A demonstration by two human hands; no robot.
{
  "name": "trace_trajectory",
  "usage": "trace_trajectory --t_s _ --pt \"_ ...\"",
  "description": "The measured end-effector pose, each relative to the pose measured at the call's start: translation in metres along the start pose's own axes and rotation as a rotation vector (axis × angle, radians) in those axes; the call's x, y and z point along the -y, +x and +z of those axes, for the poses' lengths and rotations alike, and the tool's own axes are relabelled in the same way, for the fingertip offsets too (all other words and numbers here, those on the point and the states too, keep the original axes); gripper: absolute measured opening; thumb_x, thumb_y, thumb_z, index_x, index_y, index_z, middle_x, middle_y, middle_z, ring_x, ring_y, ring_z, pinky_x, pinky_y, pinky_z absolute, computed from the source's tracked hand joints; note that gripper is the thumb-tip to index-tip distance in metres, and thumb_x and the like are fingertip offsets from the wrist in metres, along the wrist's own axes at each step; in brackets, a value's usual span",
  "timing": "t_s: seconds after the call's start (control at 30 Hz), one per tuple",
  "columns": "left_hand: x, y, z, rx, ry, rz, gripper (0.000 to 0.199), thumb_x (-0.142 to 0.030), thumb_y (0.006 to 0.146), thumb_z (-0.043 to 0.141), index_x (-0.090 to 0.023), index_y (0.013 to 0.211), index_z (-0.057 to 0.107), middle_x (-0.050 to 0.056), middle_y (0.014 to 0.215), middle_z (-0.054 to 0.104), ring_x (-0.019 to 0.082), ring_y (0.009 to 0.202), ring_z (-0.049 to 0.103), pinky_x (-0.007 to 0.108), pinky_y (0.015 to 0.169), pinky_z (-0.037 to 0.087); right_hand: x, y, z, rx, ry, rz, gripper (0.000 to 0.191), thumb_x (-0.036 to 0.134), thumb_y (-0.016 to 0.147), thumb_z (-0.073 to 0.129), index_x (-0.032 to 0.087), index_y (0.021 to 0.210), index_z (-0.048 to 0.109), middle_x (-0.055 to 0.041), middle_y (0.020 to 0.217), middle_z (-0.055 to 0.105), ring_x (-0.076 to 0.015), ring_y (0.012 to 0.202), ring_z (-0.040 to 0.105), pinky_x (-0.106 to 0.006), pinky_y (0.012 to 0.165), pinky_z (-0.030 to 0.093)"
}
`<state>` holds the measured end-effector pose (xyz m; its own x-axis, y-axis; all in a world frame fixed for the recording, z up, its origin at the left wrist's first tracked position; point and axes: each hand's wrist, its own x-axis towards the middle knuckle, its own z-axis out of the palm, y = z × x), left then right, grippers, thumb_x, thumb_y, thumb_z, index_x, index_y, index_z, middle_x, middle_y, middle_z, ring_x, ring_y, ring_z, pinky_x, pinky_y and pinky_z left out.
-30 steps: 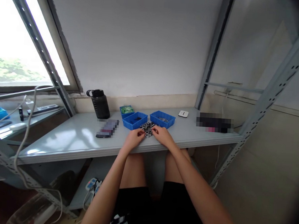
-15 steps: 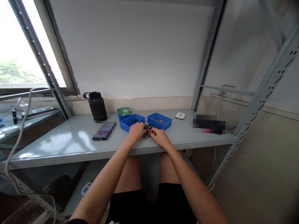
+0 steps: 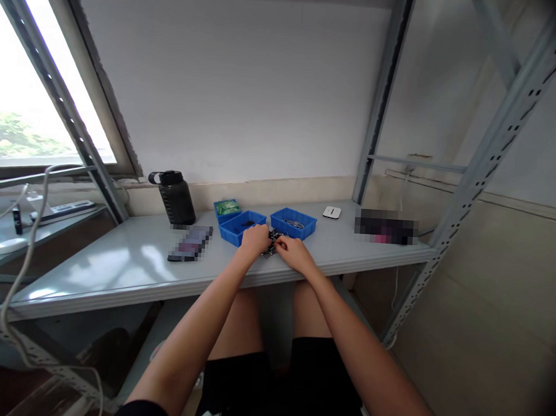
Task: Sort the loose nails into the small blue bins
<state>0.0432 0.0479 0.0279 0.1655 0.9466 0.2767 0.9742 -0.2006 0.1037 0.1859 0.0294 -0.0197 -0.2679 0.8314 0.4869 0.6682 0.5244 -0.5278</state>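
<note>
Left hand [image 3: 256, 239] is shifting forward and inward since the earlier frame, hiding part of a blue bin [image 3: 230, 236], so it and the right hand [image 3: 296, 254] are now meeting at the small parts [image 3: 269, 252] on the worktop [image 3: 129, 255] (whether either, curled, is gripping any, I cannot tell).

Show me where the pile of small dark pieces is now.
In the head view, the pile lies just below centre on the table, near its front edge, between the left hand and right hand, in front of the right blue tray.
</note>
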Motion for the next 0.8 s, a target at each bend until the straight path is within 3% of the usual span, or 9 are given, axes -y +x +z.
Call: trace_trajectory --t_s 0.2,0.33,0.47,0.8 --pt "0.01 -0.013 -0.012 -0.108 -0.086 0.014 0.018 -0.022 0.077 0.053 -0.016 0.087 0.067 0.015 0.094 0.065 0.029 0.097 0.059 0.032 0.076 0.045 0.002 -0.002 -0.003 -0.011 0.032 -0.002 0.018 0.025 0.085 0.048 0.021 0.083 0.066 -0.0016 0.066 0.064 -0.015 0.061 0.054 -0.023 0.057 0.031" --pt "0.019 -0.036 -0.005 -0.228 -0.258 0.077 0.014 -0.022 0.077 0.052 -0.017 0.083 0.063 0.011 0.093 0.064 0.025 0.092 0.057 0.03 0.074 0.043 0.005 -0.003 -0.006 0.006 0.094 -0.022 0.019 0.028 0.084 0.053 0.022 0.099 0.064 0.0002 0.066 0.063 -0.0153 0.064 0.056 -0.023 0.059 0.034" --pt "0.022 -0.054 0.01 -0.146 -0.45 0.175 0.012 -0.02 0.079 0.049 -0.017 0.08 0.061 0.004 0.075 0.064 0.018 0.068 0.057 0.027 0.064 0.041 0.006 -0.004 -0.008 0.054 0.14 -0.068 0.021 0.027 0.083 0.054 0.022 0.101 0.063 0.001 0.068 0.064 -0.0151 0.067 0.057 -0.023 0.061 0.037" --pt "0.024 -0.059 0.014 -0.102 -0.72 0.202 0.016 -0.022 0.079 0.051 -0.015 0.084 0.065 0.004 0.081 0.068 0.017 0.073 0.06 0.025 0.068 0.045 0.01 -0.008 -0.012 0.141 0.131 -0.127 0.018 0.023 0.083 0.051 0.021 0.089 0.068 -0.0004 0.072 0.067 -0.0141 0.064 0.056 -0.023 0.062 0.036"
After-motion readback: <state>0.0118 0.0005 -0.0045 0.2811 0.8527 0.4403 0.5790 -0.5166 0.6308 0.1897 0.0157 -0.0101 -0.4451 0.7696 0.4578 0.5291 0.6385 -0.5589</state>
